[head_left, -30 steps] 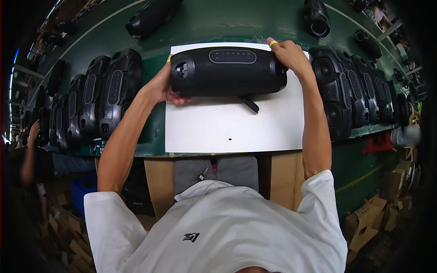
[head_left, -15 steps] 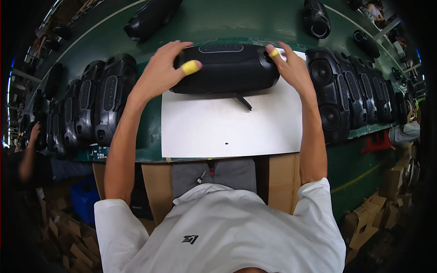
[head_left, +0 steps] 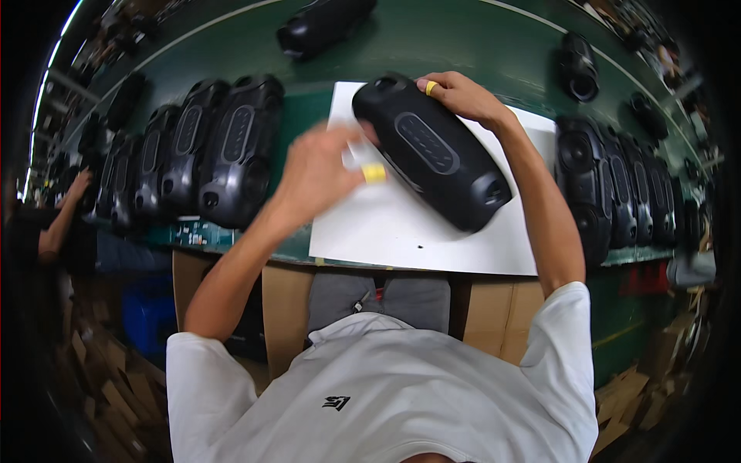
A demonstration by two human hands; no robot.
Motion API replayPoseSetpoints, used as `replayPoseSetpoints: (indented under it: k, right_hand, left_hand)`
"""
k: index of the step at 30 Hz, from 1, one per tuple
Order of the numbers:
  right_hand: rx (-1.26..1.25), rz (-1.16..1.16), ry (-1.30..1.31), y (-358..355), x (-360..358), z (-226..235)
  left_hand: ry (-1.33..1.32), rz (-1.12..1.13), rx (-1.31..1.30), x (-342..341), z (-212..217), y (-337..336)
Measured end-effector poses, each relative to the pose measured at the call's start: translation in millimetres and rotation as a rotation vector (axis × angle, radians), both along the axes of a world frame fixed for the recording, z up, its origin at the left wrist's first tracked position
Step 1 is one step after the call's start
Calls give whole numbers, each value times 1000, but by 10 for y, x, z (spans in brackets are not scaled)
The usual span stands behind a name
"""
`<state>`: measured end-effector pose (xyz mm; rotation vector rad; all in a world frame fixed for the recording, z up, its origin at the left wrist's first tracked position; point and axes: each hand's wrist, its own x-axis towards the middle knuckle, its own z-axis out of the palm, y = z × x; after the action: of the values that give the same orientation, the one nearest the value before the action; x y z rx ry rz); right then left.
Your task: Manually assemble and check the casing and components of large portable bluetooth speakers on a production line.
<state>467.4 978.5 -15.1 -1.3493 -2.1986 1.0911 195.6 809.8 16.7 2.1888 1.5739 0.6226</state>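
Note:
A black portable speaker (head_left: 426, 154) lies at a slant over a white sheet (head_left: 355, 239), its oval button panel facing up. My right hand (head_left: 467, 99) is closed on the far end of the speaker, a yellow wrap round its thumb. Just left of the speaker is my left hand (head_left: 320, 174), smeared by motion, with another yellow wrap on the thumb. Whether its fingers hold anything is unclear. A tiny dark speck (head_left: 420, 247) rests on the sheet near its front edge.
Rows of similar black speakers stand at the left (head_left: 241, 150) and right (head_left: 583, 185) of the sheet. Beyond it, another speaker (head_left: 324, 27) lies on the green table (head_left: 455, 38). Cardboard (head_left: 287, 312) is below the front edge. Another person's arm (head_left: 63, 216) shows at far left.
The speaker has turned from lying crosswise to a slant, its near end now toward the right. My left hand has come off its end. The dark strip below it is no longer visible.

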Motion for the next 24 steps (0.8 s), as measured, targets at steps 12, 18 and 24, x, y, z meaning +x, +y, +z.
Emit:
replayPoseSetpoints:
  k: [12,18,24]
  right_hand:
    - [600,33,-324,-1151,-871,323]
    - [782,-31,-371,-1412,-955,160]
    - [837,-147,-254,-1551,-1054,116]
  left_hand:
    - [-485,-45,-116,-326,-500,-216]
    - [-451,-33,24,-165,-553,-438]
    - [-341,-4,134,-140,-620,-583]
